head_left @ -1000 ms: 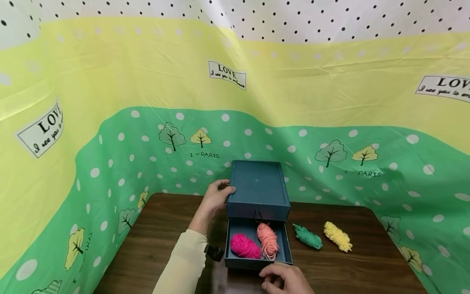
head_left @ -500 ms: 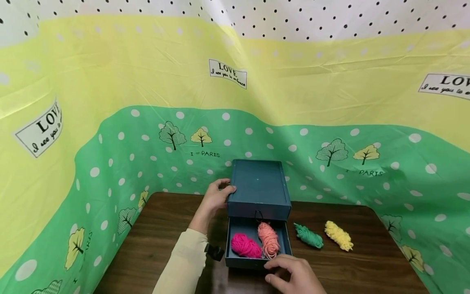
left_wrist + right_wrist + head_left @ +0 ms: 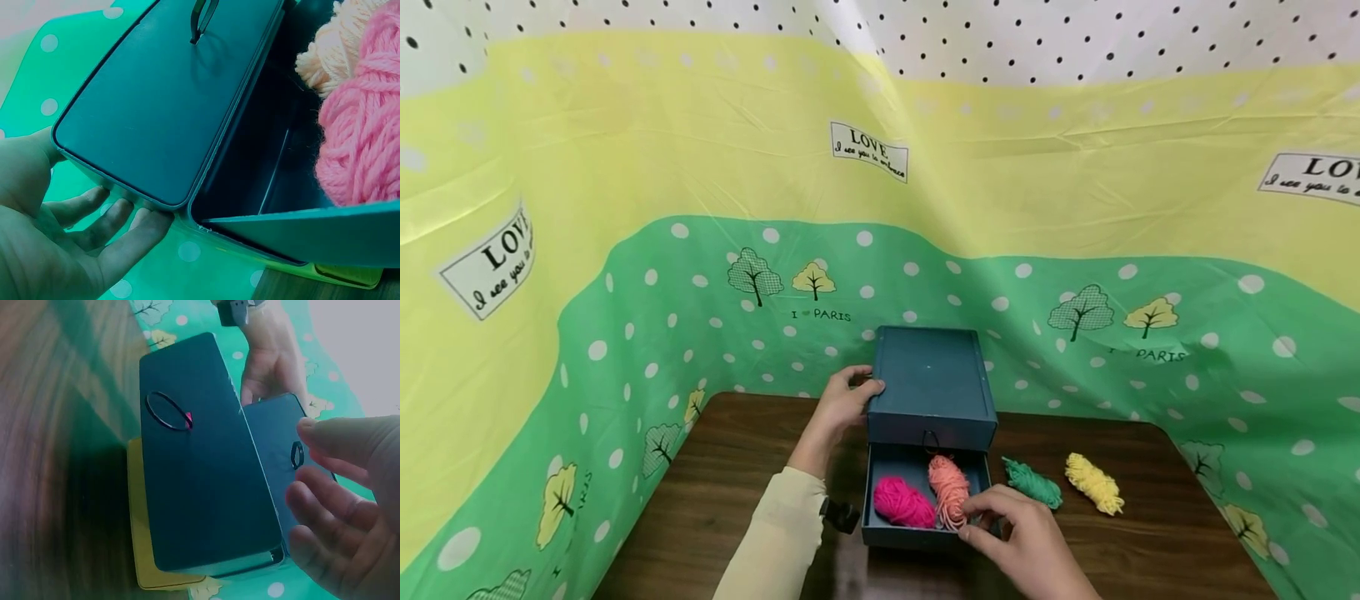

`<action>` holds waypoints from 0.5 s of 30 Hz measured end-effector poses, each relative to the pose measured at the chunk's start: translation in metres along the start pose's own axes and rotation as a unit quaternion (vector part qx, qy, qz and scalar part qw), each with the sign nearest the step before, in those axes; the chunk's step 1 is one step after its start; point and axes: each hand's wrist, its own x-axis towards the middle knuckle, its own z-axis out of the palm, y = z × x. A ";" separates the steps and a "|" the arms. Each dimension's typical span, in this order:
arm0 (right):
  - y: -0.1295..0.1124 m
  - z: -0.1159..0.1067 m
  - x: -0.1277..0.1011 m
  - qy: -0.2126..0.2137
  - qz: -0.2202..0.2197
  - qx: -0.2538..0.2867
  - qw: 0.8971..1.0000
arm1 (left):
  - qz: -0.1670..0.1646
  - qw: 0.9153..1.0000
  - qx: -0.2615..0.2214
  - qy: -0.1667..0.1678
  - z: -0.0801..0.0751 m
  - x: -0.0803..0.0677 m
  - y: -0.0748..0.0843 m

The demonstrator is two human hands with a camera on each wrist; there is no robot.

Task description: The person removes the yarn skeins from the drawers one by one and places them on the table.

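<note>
A dark teal two-drawer box (image 3: 931,379) stands at the back of the brown table (image 3: 722,492). Its lower drawer (image 3: 917,533) is pulled out and holds a pink yarn skein (image 3: 900,502) and a peach yarn skein (image 3: 948,490). My left hand (image 3: 848,400) rests against the box's left side, fingers (image 3: 119,222) lying fairly straight along it and thumb at the top edge. My right hand (image 3: 1003,521) hovers over the drawer's front right corner, fingertips close to the peach skein, holding nothing. In the right wrist view its fingers (image 3: 331,506) are loosely curved beside the drawer front (image 3: 200,487).
A green yarn skein (image 3: 1032,483) and a yellow yarn skein (image 3: 1094,484) lie on the table right of the box. A green and yellow printed cloth (image 3: 625,317) walls in the table at the back and both sides. Ring pulls (image 3: 167,411) sit on the drawer fronts.
My right hand has moved from the drawer's front edge up over its right corner, toward the peach skein. The left hand, box and skeins have stayed put.
</note>
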 end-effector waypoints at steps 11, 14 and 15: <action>0.000 0.003 0.023 0.009 0.058 -0.049 0.997 | 0.004 1.000 0.005 0.001 -0.001 0.001 0.001; 0.001 0.007 0.029 0.005 0.067 -0.054 0.996 | 0.005 1.000 0.006 0.000 0.000 0.000 0.001; 0.001 0.008 0.031 0.003 0.072 -0.056 0.996 | 0.005 1.000 0.007 0.000 0.000 0.000 0.001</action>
